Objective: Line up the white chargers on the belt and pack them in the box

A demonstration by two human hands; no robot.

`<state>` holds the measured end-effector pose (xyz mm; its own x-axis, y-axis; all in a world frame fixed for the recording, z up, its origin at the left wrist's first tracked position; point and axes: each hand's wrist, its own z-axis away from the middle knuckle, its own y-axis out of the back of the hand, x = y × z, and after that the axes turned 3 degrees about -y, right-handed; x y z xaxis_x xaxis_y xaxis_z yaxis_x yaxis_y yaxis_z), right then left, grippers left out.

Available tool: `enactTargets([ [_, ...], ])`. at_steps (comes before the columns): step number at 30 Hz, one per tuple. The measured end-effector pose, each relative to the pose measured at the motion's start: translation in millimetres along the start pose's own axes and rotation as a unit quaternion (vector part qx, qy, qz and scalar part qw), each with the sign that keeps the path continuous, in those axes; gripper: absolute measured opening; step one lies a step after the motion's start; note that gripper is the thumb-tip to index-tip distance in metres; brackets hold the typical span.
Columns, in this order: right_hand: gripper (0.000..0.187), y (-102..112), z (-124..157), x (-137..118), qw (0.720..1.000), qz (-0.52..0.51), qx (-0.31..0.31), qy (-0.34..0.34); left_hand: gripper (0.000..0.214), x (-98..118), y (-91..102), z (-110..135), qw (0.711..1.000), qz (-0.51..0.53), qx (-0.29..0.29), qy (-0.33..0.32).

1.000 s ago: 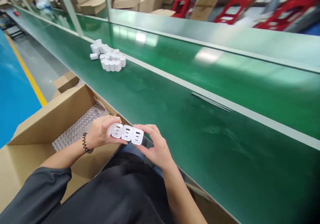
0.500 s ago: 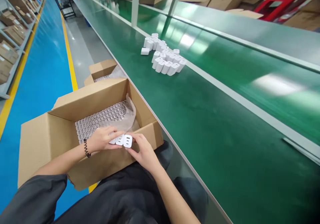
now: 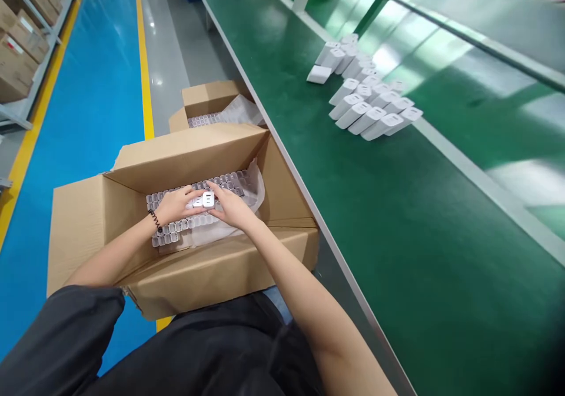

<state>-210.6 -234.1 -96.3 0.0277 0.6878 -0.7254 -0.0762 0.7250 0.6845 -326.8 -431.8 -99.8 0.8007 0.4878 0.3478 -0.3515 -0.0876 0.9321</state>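
A short row of white charger housings [image 3: 208,200] with port slots in their end faces is squeezed between my two hands over a carton. My left hand [image 3: 174,204], with a dark coiled band at the wrist, grips the row's left end. At the right end, the fingers and thumb of my right hand [image 3: 230,206] press on the last housing. How many housings sit under my left fingers is hidden. Below lie rows of clear-looking housings [image 3: 166,238] standing in the open carton [image 3: 220,272], partly under a translucent sheet [image 3: 256,189].
A green conveyor table [image 3: 353,208] runs along the right, bearing a cluster of white housings [image 3: 368,116]; one housing [image 3: 319,75] lies flat. Behind the carton is a second open carton [image 3: 210,94]. A shelf of boxes [image 3: 22,60] stands across the blue floor [image 3: 101,60].
Both hands have moved forward and down, carrying the row of housings from the carton's near edge to over its inside. My view has tilted lower, and the white cluster appears nearer.
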Motion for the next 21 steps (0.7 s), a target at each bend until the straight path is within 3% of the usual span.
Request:
enactTargets([
  [6, 0.076, -23, -32, 22, 0.994, -0.004, -0.091, -0.055, 0.047, -30, -46.5, -10, 0.978, 0.166, -0.111, 0.057],
  [10, 0.052, -34, -51, 50, 0.984, 0.019, -0.115, -0.133, 0.037, -50, -79.8, -16, 0.944, 0.245, -0.192, 0.113],
  [16, 0.041, -28, -73, 98, 0.961, 0.073, -0.101, -0.247, 0.034, -81, -121.2, -15, 0.909, 0.233, -0.238, 0.252],
  [21, 0.04, -35, -73, 115, 0.947, 0.095, -0.148, -0.269, 0.035, -98, -142.7, -6, 0.906, 0.17, -0.278, 0.27],
])
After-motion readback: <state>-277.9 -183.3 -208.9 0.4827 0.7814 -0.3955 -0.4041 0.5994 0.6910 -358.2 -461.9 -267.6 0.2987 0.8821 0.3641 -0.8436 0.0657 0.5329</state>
